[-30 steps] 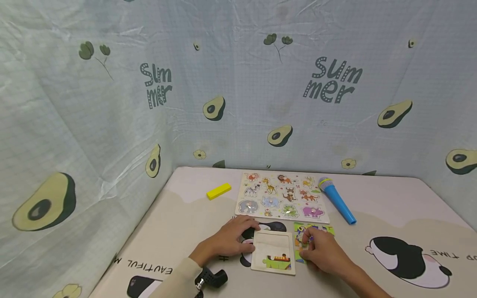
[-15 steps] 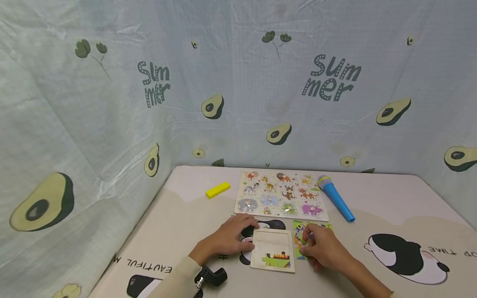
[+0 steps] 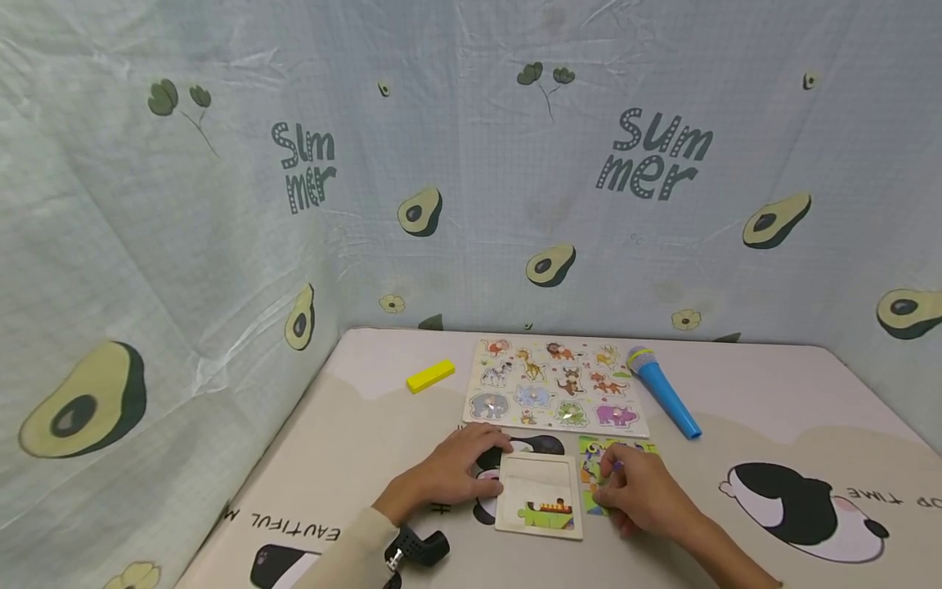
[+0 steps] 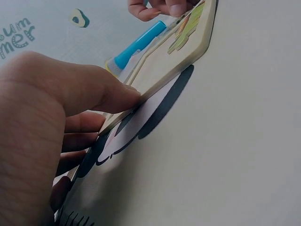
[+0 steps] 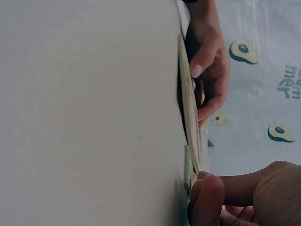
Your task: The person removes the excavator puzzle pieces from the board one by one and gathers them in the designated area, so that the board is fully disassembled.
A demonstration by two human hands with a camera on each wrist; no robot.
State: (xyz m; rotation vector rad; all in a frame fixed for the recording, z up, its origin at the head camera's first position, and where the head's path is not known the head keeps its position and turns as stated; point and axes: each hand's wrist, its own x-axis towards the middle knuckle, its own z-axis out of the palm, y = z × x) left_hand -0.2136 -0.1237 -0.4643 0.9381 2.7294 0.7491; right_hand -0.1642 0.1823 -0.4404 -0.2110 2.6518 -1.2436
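In the head view, a square wooden puzzle tray (image 3: 536, 478) lies on the table with a green train-like piece (image 3: 546, 518) at its lower right. My left hand (image 3: 452, 466) holds the tray at its left side. The left wrist view shows the thumb (image 4: 120, 96) on the rim and the other fingers by the corner. My right hand (image 3: 648, 492) is bent over bright green puzzle pieces (image 3: 590, 468) just right of the tray. Its thumb and index finger pinch a piece's edge, and the hand covers much of these pieces.
Behind the tray lies an animal peg puzzle board (image 3: 552, 388). A blue toy microphone (image 3: 668, 399) rests to its right, and a yellow block (image 3: 431, 376) to its left. A printed cloth (image 3: 471, 270) hangs along the table's back and left side.
The head view has shifted slightly since one second ago. Both hands stay nearly where they were, the left at the tray and the right at the loose pieces.
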